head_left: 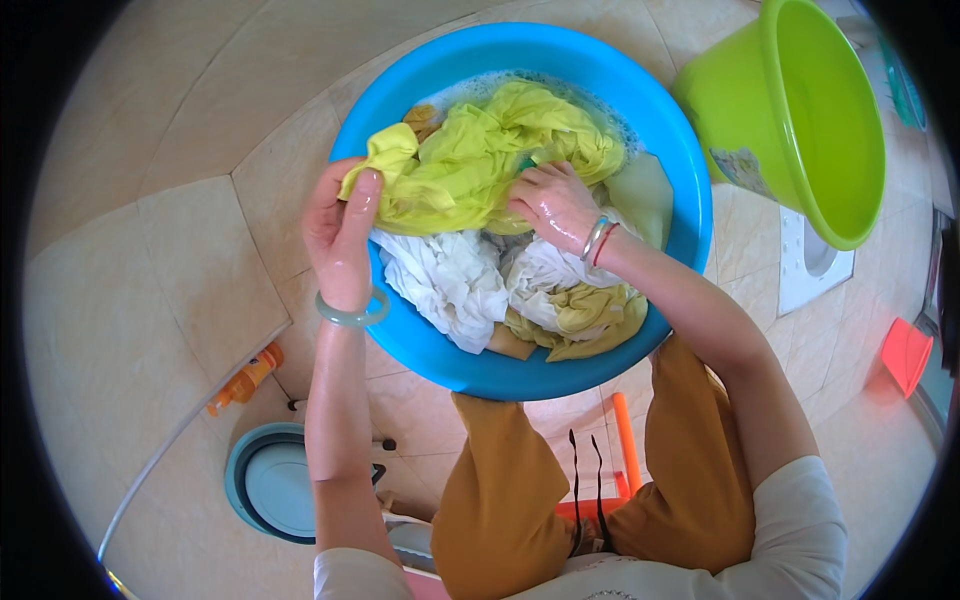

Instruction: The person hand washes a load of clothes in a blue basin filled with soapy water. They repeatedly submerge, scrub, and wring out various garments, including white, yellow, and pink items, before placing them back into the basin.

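A yellow-green wet garment (pixel 465 165) is stretched across a large blue basin (pixel 695 200). Its bunched edge is pinched in my left hand (pixel 345 235), at the basin's left rim, with a pale green bangle on that wrist. My right hand (pixel 558 205) presses on the garment in the middle, fingers curled closed. A small dark green bit (pixel 527 162) shows by its fingertips; the rest is hidden. Below my hands lie white cloth (pixel 445 285) and an olive-yellow cloth (pixel 590 315). Suds (pixel 610 115) float along the basin's far side.
At the right stands a tall lime-green bucket (pixel 725 130), close to the basin, beside a white floor fixture (pixel 800 265). A red scoop-like object (pixel 907 355) is farther right. On the left are an orange bottle (pixel 245 378), a hose (pixel 185 430) and a grey-blue basin (pixel 285 490).
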A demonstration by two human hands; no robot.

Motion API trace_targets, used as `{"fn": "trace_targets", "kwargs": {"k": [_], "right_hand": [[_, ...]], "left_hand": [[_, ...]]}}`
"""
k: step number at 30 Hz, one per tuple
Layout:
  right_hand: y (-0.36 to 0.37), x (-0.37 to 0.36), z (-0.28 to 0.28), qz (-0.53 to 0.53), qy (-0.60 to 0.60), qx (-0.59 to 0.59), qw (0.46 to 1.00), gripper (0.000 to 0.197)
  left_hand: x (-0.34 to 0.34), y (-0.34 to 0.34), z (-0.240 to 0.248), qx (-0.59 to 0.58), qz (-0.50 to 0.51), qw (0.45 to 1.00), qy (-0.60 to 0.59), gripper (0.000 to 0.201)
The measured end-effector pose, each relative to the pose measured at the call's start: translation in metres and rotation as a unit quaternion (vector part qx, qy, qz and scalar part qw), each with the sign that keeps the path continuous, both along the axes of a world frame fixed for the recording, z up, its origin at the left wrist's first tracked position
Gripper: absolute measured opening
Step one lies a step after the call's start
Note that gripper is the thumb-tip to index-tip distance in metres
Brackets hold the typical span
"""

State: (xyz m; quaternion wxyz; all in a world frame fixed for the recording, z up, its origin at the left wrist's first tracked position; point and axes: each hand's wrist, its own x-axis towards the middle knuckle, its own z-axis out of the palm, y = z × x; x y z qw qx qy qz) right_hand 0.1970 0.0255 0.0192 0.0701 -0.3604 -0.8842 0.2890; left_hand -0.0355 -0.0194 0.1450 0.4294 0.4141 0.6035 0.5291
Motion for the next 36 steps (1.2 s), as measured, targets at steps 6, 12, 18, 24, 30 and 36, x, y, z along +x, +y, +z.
{"fn": "trace_targets", "kwargs": {"k": [6, 12, 18, 24, 30, 36], "right_hand": [[-0.006, -0.006, 0.0, -0.142, 0.09, 0.048, 0.985, 0.022], [-0.003, 0.011, 0.008, -0.042, 0.125, 0.008, 0.991, 0.015], [0.0, 0.016, 0.116, -0.04, 0.278, -0.164, 0.946, 0.022], [0.014, 0.027, 0.045, 0.042, 0.135, -0.004, 0.99, 0.032], [0.019, 0.042, 0.059, -0.016, 0.23, -0.034, 0.972, 0.026], [-0.006, 0.063, 0.148, -0.229, 0.477, -0.318, 0.787, 0.045]], "left_hand": [[0.0, 0.0, -0.011, -0.08, -0.051, 0.951, 0.293, 0.03], [0.047, 0.006, -0.003, 0.07, -0.186, 0.833, 0.517, 0.064], [0.054, 0.002, -0.006, -0.091, -0.369, 0.859, 0.342, 0.042], [0.046, -0.009, 0.056, -0.083, -0.258, 0.953, 0.135, 0.022], [0.014, -0.058, 0.089, -0.05, -0.101, 0.988, -0.107, 0.031], [0.005, -0.046, 0.075, -0.092, -0.316, 0.856, 0.398, 0.033]]}}
